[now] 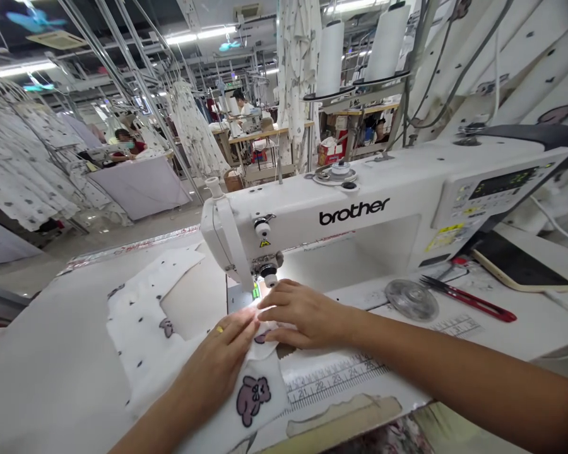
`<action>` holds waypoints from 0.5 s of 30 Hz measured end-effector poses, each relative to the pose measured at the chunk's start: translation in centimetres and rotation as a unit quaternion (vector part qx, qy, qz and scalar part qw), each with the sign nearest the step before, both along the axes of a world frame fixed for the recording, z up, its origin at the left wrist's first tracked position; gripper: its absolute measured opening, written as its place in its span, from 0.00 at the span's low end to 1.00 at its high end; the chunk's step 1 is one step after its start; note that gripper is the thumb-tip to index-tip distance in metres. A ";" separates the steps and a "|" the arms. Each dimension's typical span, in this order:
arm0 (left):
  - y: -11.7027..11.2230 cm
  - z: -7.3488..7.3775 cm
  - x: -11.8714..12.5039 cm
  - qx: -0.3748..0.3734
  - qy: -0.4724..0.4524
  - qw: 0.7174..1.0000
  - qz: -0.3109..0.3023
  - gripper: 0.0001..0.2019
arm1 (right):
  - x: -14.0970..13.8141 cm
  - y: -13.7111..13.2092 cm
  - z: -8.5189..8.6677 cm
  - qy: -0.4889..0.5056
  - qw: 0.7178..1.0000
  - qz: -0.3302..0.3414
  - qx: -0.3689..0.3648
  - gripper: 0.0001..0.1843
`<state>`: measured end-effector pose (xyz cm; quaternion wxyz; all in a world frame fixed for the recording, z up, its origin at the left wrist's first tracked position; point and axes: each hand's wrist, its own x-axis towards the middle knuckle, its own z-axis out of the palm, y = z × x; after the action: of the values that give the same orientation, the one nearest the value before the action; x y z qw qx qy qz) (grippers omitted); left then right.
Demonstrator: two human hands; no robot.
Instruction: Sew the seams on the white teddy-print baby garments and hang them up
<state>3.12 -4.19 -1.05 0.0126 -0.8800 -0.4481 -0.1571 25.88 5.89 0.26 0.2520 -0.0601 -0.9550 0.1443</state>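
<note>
A white printed fabric piece (pixel 142 328) with small bear motifs lies on the sewing table, its near edge under the needle of a white Brother sewing machine (pixel 360 214). My left hand (pixel 218 359) lies flat on the fabric, fingers stretched toward the needle, a yellow ring on one finger. My right hand (pixel 303 315) rests palm down on the fabric just below the presser foot (pixel 268 280), fingers together and extended leftward. The two hands' fingertips almost meet. Neither hand grips anything.
Red-handled snips (pixel 473 301) and a round metal disc (pixel 411 299) lie right of the machine bed. A phone (pixel 515 265) rests at the far right. A ruler strip (pixel 331 378) runs along the table's front. Thread cones (pixel 388 41) stand behind; other people work at distant tables.
</note>
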 end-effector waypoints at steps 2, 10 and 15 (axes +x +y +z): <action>0.2 0.1 -0.2 -0.015 -0.013 1.000 0.000 0.24 | -0.1 0.0 0.0 -0.015 0.999 -0.028 0.024 0.16; 1.9 0.2 -1.1 -0.050 -0.029 0.998 -0.011 0.25 | -0.6 0.3 -0.6 -0.067 0.990 -0.090 0.083 0.18; 2.6 0.4 -1.2 -0.070 -0.029 0.997 -0.002 0.24 | -0.4 0.6 -0.9 -0.055 0.990 -0.095 0.083 0.16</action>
<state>1.88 -1.61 -0.64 -0.0628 -0.8745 -0.4565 -0.1511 25.43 6.51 -0.68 0.2155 -0.1377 -0.9661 0.0366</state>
